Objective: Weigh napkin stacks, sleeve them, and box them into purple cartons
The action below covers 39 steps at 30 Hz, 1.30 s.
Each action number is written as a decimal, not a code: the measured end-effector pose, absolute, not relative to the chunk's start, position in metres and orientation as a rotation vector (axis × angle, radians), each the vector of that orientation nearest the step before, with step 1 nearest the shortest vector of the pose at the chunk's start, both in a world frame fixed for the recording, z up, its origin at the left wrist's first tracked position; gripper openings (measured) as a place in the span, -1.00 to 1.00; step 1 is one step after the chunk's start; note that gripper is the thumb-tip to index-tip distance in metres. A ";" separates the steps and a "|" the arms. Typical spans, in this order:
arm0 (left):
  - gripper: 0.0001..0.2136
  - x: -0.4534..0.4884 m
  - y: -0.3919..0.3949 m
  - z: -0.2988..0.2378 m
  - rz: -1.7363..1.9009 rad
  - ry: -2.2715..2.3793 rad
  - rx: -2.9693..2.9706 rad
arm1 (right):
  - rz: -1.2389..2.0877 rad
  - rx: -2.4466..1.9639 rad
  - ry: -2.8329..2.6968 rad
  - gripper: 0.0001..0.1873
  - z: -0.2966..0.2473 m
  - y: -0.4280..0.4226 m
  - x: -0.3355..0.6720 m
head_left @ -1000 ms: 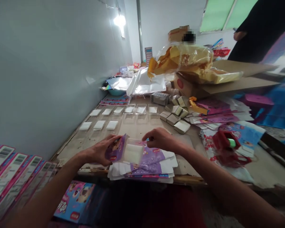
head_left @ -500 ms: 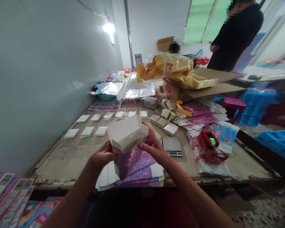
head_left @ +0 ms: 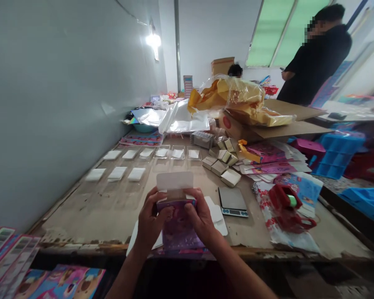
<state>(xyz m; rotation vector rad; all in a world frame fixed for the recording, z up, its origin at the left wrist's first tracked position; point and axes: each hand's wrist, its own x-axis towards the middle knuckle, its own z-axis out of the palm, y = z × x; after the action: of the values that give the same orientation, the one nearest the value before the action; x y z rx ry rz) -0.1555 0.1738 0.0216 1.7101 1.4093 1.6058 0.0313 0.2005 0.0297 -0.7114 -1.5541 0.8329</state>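
A purple printed carton (head_left: 179,224) stands tilted between my hands near the table's front edge, its white top flap (head_left: 175,181) raised at the far side. My left hand (head_left: 152,216) grips the carton's left side, thumb on the printed front. On the right side my right hand (head_left: 201,211) holds it the same way, with the thumb near the top edge. White folded carton blanks (head_left: 216,218) lie beneath and to the right of it. Whatever is inside the carton is hidden from view.
A digital scale (head_left: 233,201) lies right of my hands, then a red tape dispenser (head_left: 288,205) on a plastic bag. Small card stacks (head_left: 230,177) and clear trays with white cards (head_left: 136,174) sit farther back. Beyond are an open cardboard box (head_left: 237,126) and a standing person (head_left: 318,62).
The carton has turned from lying tipped sideways to facing me, its printed front now visible and flap raised. Both hands have shifted lower and closer together around it. The view has shifted slightly.
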 end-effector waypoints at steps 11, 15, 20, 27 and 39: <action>-0.72 -0.168 0.176 0.061 1.674 1.022 1.746 | 0.547 -0.744 -1.858 -0.48 0.063 0.212 0.060; -0.96 -0.178 0.172 0.069 1.499 1.160 2.054 | 0.389 -0.681 -2.261 -0.57 0.079 0.212 0.073; -0.88 -0.180 0.164 0.089 1.336 1.152 1.891 | 0.332 -0.609 -2.330 -0.58 0.101 0.204 0.069; -0.79 -0.170 0.167 0.101 1.314 1.160 1.808 | 0.632 -0.725 -2.150 -0.71 0.111 0.197 0.066; -0.88 -0.168 0.163 0.081 1.466 1.169 1.942 | 0.727 -0.673 -1.976 -0.76 0.087 0.204 0.075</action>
<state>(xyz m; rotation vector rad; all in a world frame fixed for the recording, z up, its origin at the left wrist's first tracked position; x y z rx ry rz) -0.1685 0.1631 0.0806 1.9418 1.1689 1.4657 0.0747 0.2042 0.0872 -0.6727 -1.9756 0.7269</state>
